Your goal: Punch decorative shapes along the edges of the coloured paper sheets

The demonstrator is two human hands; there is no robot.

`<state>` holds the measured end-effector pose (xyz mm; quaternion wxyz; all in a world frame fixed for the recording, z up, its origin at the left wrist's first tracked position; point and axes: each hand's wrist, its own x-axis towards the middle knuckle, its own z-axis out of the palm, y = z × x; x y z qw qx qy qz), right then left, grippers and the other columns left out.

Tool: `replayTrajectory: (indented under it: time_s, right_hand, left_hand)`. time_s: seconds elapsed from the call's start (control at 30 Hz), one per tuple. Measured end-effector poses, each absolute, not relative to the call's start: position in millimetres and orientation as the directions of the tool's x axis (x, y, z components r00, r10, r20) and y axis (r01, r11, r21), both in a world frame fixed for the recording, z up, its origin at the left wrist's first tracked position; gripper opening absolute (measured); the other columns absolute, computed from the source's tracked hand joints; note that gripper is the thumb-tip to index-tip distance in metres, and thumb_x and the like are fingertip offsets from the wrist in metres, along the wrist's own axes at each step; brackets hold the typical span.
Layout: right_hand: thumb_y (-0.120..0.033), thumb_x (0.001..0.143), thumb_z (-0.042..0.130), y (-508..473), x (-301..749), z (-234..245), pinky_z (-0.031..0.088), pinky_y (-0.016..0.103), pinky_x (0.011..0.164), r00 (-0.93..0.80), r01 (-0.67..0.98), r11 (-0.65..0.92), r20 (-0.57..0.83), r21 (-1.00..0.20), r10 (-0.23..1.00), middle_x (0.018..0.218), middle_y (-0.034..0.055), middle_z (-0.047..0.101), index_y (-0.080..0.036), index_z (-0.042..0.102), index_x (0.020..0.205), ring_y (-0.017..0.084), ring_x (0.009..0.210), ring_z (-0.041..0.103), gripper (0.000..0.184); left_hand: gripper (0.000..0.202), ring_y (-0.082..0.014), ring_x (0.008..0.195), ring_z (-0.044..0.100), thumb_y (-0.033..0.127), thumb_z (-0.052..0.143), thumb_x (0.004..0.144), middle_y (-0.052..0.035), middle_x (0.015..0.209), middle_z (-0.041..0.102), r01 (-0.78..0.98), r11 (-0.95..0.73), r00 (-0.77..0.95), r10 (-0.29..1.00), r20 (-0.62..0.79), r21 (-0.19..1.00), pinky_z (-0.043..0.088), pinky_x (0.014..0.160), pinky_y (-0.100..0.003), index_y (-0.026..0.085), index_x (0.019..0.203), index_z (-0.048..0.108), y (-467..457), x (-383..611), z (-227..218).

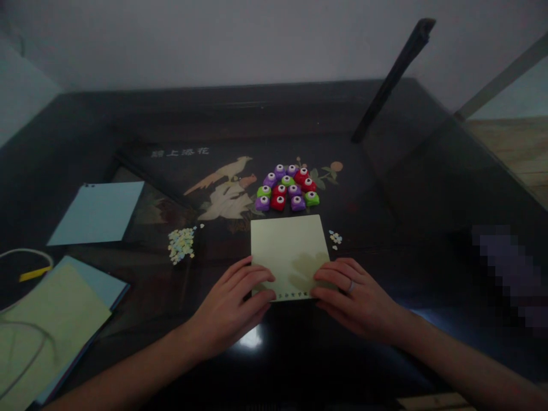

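Observation:
A pale yellow sheet of paper (pixel 286 245) lies in front of me, with a row of small punched shapes along its near edge. My left hand (pixel 233 302) grips its near left corner, thumb and fingers closed on the edge. On the opposite side, my right hand (pixel 355 294), with a ring on one finger, pinches the near right corner. Just beyond the sheet sits a cluster of small craft punches (pixel 286 189) in purple, red and green with white round tops. To the right of the sheet is a little group of paper cutouts (pixel 335 237).
A larger pile of paper cutouts (pixel 181 244) lies to the left. Farther left are a blue sheet (pixel 100 212) and a stack of yellow and blue paper (pixel 55 325) with a white cable (pixel 25 251) near it. A dark stick (pixel 391 83) rises at the back right of the dark table (pixel 411 228).

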<state>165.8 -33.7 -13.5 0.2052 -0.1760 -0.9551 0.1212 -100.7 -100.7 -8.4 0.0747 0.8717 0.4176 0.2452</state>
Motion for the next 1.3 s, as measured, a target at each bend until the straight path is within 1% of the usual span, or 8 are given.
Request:
replayTrajectory:
  time_s: [0.2,0.27,0.37,0.53,0.67,0.83,1.07,1.3]
  right_hand:
    - [-0.013,0.083,0.060,-36.9,166.6,-6.9,0.044,0.034,0.080,-0.802,0.244,0.854,0.399,-0.459,0.444,0.089,0.0049,0.061,-0.017,0.055,0.085,0.018,0.089,0.052,0.007]
    - [-0.012,0.083,0.058,-38.9,164.0,-5.9,0.043,0.030,0.071,-0.790,0.211,0.826,0.407,-0.522,0.459,0.078,0.0025,0.058,-0.018,0.050,0.075,0.015,0.078,0.051,0.014]
    - [-0.010,0.086,0.053,-41.4,156.4,-5.9,0.034,0.027,0.057,-0.806,0.142,0.846,0.436,-0.514,0.401,0.061,-0.0020,0.049,-0.019,0.045,0.065,0.012,0.060,0.040,0.024]
    - [-0.008,0.088,0.040,-41.9,138.1,-4.4,0.023,0.030,0.048,-0.858,-0.022,0.906,0.474,-0.422,0.199,0.050,-0.0027,0.043,-0.020,0.041,0.055,0.013,0.052,0.030,0.035]
    - [-0.010,0.088,0.035,-44.3,129.1,-5.5,0.024,0.028,0.047,-0.865,-0.104,0.866,0.474,-0.489,0.165,0.049,-0.0033,0.043,-0.021,0.037,0.054,0.012,0.050,0.030,0.036]
    - [-0.008,0.080,0.039,-48.8,131.4,-13.5,0.026,0.027,0.050,-0.910,-0.114,0.753,0.372,-0.648,0.182,0.049,-0.0047,0.039,-0.022,0.030,0.056,0.011,0.051,0.034,0.029]
    - [-0.005,0.072,0.042,-47.0,135.2,-13.3,0.023,0.025,0.049,-0.938,-0.140,0.529,0.284,-0.837,0.201,0.052,-0.0067,0.023,-0.023,0.016,0.058,0.010,0.049,0.026,0.034]
    - [-0.014,0.074,0.054,-51.2,135.7,-17.6,0.020,0.024,0.046,-0.984,-0.173,0.329,0.175,-0.928,-0.026,0.050,-0.0085,0.027,-0.021,0.029,0.054,0.008,0.046,0.028,0.032]
  left_hand:
    - [0.014,-0.0213,0.102,0.060,0.015,0.060,0.084,-0.0066,0.105,0.067,0.666,-0.667,0.541,0.740,0.399,0.335,0.045,0.097,-0.049,0.018,0.098,0.061,-101.1,-97.4,-7.1]
    - [0.014,-0.0214,0.099,0.060,0.018,0.062,0.083,-0.0066,0.104,0.067,0.638,-0.686,0.557,0.724,0.407,0.349,0.045,0.096,-0.046,0.018,0.097,0.061,-102.5,-95.4,-3.5]
    - [0.002,-0.0181,0.084,0.059,0.017,0.059,0.082,-0.0042,0.087,0.066,0.559,-0.735,0.608,0.678,0.412,0.385,0.047,0.081,-0.036,0.016,0.081,0.058,-102.8,-89.0,3.9]
    - [0.015,-0.0135,0.058,0.046,0.015,0.053,0.077,0.0012,0.061,0.055,0.400,-0.800,0.728,0.574,0.375,0.448,0.036,0.054,-0.030,0.018,0.063,0.050,-96.8,-69.0,6.3]
    - [0.028,-0.0117,0.050,0.038,0.010,0.049,0.073,0.0039,0.049,0.044,0.261,-0.708,0.708,0.603,0.369,0.656,0.027,0.046,-0.030,0.020,0.052,0.034,-95.4,-55.9,-3.7]
    - [0.037,-0.0099,0.047,0.028,0.011,0.048,0.076,0.0071,0.049,0.025,0.136,-0.375,0.767,0.625,0.142,0.917,0.026,0.046,-0.028,0.021,0.054,0.021,-97.4,-56.1,-5.8]
    - [0.035,-0.0105,0.049,0.028,0.005,0.050,0.069,0.0074,0.051,0.027,0.052,-0.360,0.844,0.514,0.152,0.931,0.025,0.049,-0.029,0.021,0.054,0.024,-98.5,-62.9,-9.8]
    - [0.032,-0.0113,0.050,0.034,0.008,0.051,0.071,0.0067,0.050,0.034,0.002,-0.397,0.892,0.415,0.177,0.918,0.026,0.048,-0.029,0.021,0.054,0.028,-102.3,-61.5,-13.8]
